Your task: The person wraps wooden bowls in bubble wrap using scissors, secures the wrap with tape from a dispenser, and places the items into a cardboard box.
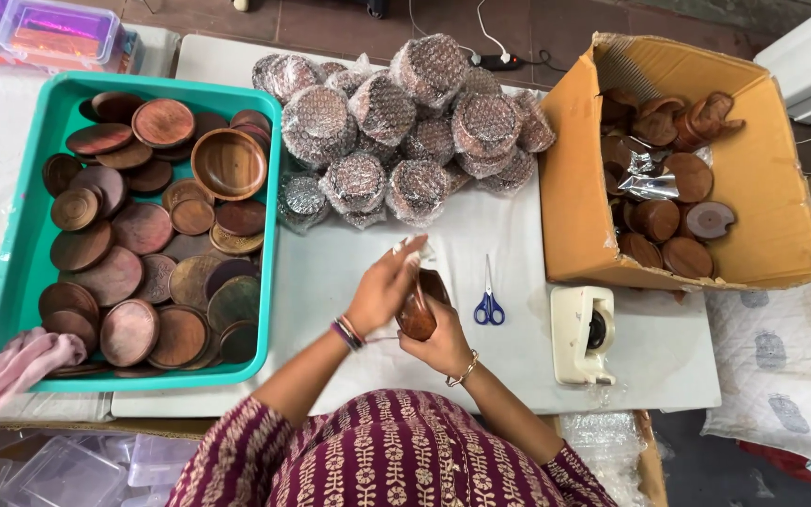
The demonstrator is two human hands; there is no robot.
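1. Patterned maroon sleeves frame both hands above the white surface [349, 272].
2. Right hand [443, 343] cups a small brown wooden piece [417, 314] from below, fingers closed around it.
3. Left hand [385, 286] sits on top, fingers pinched on clear wrap at its upper end.
4. That piece stands roughly upright between the hands; blue scissors [489, 302] lie just beside, toward the right hand.

White table [668, 366] stands on a reddish-brown tiled floor [330, 23]. Black power strip [499, 62] with white cables lies on the floor beyond the table's far edge. Printed white cloth [781, 357] at right. Light even and soft.
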